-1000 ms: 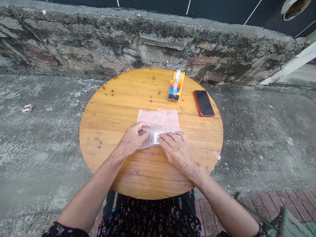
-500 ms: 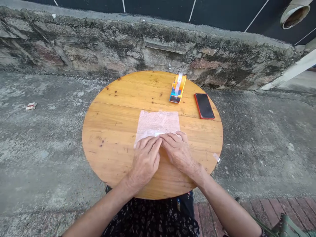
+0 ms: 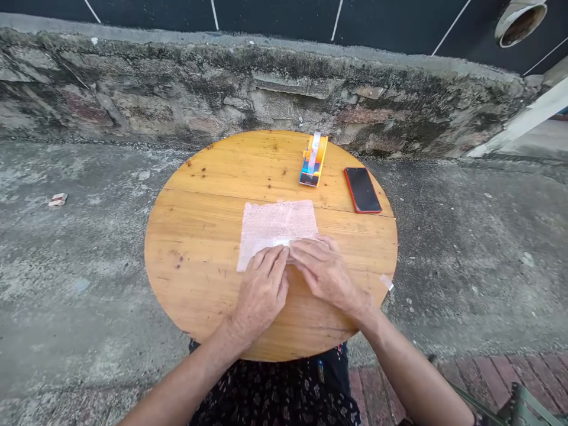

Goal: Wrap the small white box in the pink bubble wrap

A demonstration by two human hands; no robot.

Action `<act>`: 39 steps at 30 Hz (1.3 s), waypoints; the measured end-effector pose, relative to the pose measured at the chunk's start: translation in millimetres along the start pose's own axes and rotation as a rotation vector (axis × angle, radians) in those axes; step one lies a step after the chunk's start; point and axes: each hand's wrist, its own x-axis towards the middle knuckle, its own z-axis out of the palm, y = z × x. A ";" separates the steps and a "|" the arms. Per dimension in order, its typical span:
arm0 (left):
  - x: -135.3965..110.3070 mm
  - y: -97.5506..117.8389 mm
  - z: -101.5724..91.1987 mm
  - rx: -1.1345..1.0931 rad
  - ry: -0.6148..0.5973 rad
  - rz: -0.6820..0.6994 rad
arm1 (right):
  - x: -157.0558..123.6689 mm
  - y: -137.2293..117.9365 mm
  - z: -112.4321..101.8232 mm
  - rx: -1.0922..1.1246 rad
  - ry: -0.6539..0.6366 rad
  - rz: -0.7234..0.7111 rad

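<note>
A pinkish sheet of bubble wrap [image 3: 278,220] lies on the round wooden table [image 3: 195,225] in front of me. At its near edge my left hand [image 3: 262,278] and my right hand [image 3: 323,269] meet, fingertips almost touching. The fingers of both are held together and bent down over that edge, gripping the wrap. Something white [image 3: 281,242] shows under the wrap just beyond the fingertips; the hands hide most of it. What the thumbs do underneath is partly hidden.
A yellow and blue tape dispenser [image 3: 313,160] stands at the table's far side. To its right lies a phone in a red case [image 3: 362,190]. A strip of clear tape [image 3: 386,282] sticks to the right table edge. Beyond the table runs a stone wall [image 3: 177,94].
The view has shifted slightly, so the table and its items appear a little further left. My right hand's fingers have moved slightly along the wrap's near edge; the left stays in about the same place.
</note>
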 end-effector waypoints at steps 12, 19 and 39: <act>1.0 -1.1 -0.2 0.012 0.003 -0.011 | 27.7 73.4 -2.4 0.840 0.095 0.547; 2.8 -0.3 -1.1 -0.002 0.017 0.002 | 44.7 66.8 6.6 0.950 -0.259 0.422; -7.7 -3.1 -4.1 -0.087 0.100 -0.012 | 23.6 -22.1 7.6 -0.125 -0.137 0.021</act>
